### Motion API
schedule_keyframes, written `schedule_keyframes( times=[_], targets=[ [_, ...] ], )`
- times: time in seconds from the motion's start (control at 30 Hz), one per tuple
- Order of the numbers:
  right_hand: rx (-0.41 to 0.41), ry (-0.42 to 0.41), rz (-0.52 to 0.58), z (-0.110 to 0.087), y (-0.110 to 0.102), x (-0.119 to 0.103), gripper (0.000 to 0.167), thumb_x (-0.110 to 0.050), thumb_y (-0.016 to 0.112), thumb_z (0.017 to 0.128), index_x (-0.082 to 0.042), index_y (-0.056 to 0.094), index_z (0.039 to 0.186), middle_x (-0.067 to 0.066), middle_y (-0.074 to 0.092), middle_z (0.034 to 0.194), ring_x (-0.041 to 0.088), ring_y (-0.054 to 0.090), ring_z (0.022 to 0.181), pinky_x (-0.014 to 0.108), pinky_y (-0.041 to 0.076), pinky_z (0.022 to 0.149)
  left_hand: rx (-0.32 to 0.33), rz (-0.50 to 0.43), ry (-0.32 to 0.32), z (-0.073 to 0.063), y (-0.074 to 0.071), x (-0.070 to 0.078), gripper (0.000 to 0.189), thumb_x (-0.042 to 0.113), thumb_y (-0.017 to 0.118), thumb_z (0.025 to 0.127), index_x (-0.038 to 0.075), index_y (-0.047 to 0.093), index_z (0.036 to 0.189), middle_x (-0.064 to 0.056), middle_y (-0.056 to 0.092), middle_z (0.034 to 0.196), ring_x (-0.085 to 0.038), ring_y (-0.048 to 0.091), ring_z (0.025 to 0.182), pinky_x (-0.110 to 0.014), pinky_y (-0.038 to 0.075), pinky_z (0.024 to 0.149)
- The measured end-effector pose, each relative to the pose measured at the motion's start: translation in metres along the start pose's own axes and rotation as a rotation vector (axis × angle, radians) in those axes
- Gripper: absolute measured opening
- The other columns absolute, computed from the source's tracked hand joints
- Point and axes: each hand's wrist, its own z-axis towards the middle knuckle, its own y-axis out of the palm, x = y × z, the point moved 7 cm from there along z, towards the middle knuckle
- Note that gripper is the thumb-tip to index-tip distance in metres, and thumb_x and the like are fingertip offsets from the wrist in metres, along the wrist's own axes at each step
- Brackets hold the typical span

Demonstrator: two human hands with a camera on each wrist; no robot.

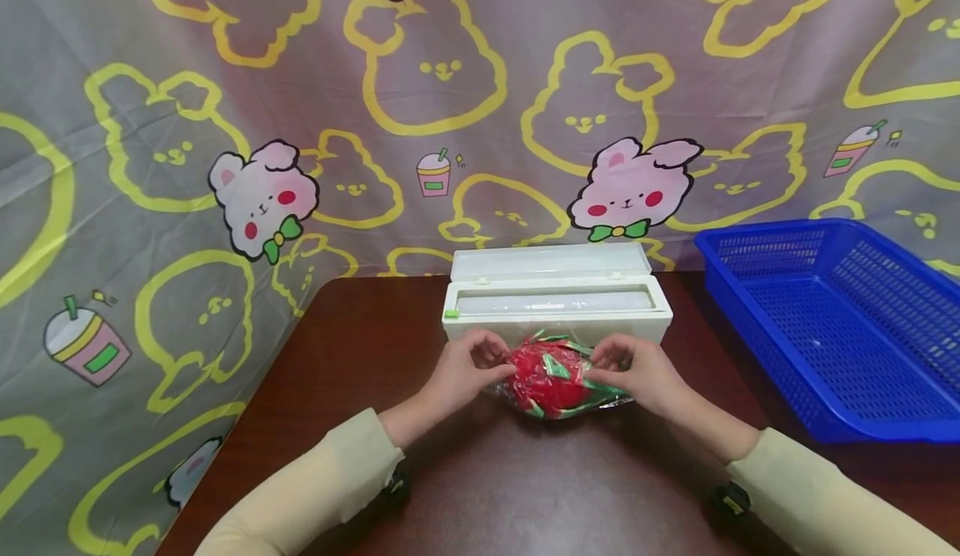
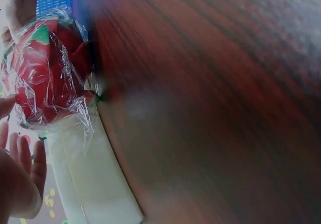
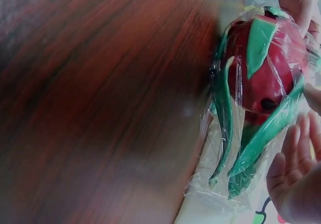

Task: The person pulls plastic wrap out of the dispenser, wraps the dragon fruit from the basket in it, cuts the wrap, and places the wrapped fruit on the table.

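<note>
A red dragon fruit (image 1: 543,381) with green scales lies on the table in front of a white cling film dispenser. Clear cling film (image 2: 85,116) covers it, creased and loose at the ends. My left hand (image 1: 471,366) pinches the film at the fruit's left side, thumb and fingertips close together there. At the right side, by the green tips, my right hand (image 1: 647,373) does the same. In the right wrist view the other fingers of the right hand (image 3: 301,169) are spread apart from the fruit.
Behind the fruit stands the long white cling film dispenser (image 1: 558,323), its clear lid (image 1: 551,262) raised. A blue plastic basket (image 1: 765,331) is at the right. The brown wooden table (image 1: 352,323) meets a patterned curtain (image 1: 480,222) at the back.
</note>
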Motion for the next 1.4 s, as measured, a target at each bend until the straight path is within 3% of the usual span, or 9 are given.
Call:
schedule_keyframes(
  times=[0.2,0.43,0.6,0.7,0.97,1.17,1.4],
  targets=[
    [0.019,-0.01,-0.086,0.001,-0.005,-0.004,0.046,-0.029,0.086,0.074,-0.006,0.066,0.109,0.005,0.066,0.097,0.021,0.059,0.084,0.035,0.049,0.07,-0.029,-0.038,-0.014,0.002,0.002,-0.002,0.041,0.014,0.081,0.081,0.006,0.064,0.117,-0.01,0.064,0.113,-0.022,0.061,0.105,-0.037,0.052,0.088],
    [-0.043,-0.017,-0.063,0.003,-0.001,-0.001,0.044,-0.027,0.084,0.077,-0.003,0.07,0.111,0.012,0.069,0.106,0.031,0.063,0.1,0.048,0.051,0.085,-0.084,-0.072,-0.017,0.004,0.006,-0.004,0.027,0.01,0.078,0.083,0.007,0.071,0.109,-0.004,0.068,0.109,-0.021,0.062,0.105,-0.04,0.051,0.09],
    [-0.052,-0.008,-0.075,0.004,0.001,0.0,0.042,-0.028,0.084,0.076,-0.005,0.071,0.109,0.009,0.069,0.104,0.029,0.063,0.099,0.049,0.051,0.085,-0.092,-0.064,-0.038,0.004,0.007,-0.005,0.026,0.009,0.078,0.083,0.008,0.072,0.109,0.0,0.068,0.106,-0.014,0.062,0.102,-0.029,0.051,0.088],
    [-0.057,0.002,-0.083,0.004,0.001,0.0,0.042,-0.03,0.084,0.076,-0.006,0.071,0.109,0.008,0.069,0.103,0.029,0.063,0.098,0.049,0.051,0.084,-0.099,-0.08,-0.029,0.003,0.007,-0.004,0.027,0.009,0.078,0.083,0.007,0.072,0.109,-0.002,0.069,0.107,-0.016,0.063,0.103,-0.028,0.051,0.087],
    [-0.047,-0.032,-0.101,0.005,0.001,-0.002,0.042,-0.029,0.085,0.075,-0.006,0.072,0.107,0.005,0.069,0.1,0.025,0.063,0.093,0.044,0.051,0.081,-0.124,-0.097,-0.024,0.004,0.01,-0.001,0.03,0.007,0.078,0.083,0.005,0.07,0.112,-0.005,0.069,0.108,-0.018,0.064,0.102,-0.027,0.052,0.086],
    [-0.066,-0.025,-0.097,0.005,0.002,-0.001,0.043,-0.033,0.084,0.076,-0.007,0.071,0.109,0.005,0.069,0.101,0.025,0.063,0.095,0.046,0.051,0.082,-0.126,-0.034,0.018,0.0,0.011,0.003,0.033,0.013,0.078,0.084,0.007,0.068,0.115,-0.001,0.068,0.109,-0.014,0.063,0.101,-0.029,0.051,0.088],
    [-0.071,-0.022,-0.047,0.008,-0.008,-0.007,0.036,-0.029,0.077,0.084,-0.006,0.07,0.111,0.007,0.068,0.103,0.024,0.061,0.093,0.042,0.052,0.08,-0.133,0.003,0.045,0.0,0.015,0.004,0.045,0.017,0.084,0.077,0.009,0.064,0.117,0.0,0.065,0.112,-0.013,0.061,0.105,-0.029,0.05,0.09]
  ],
)
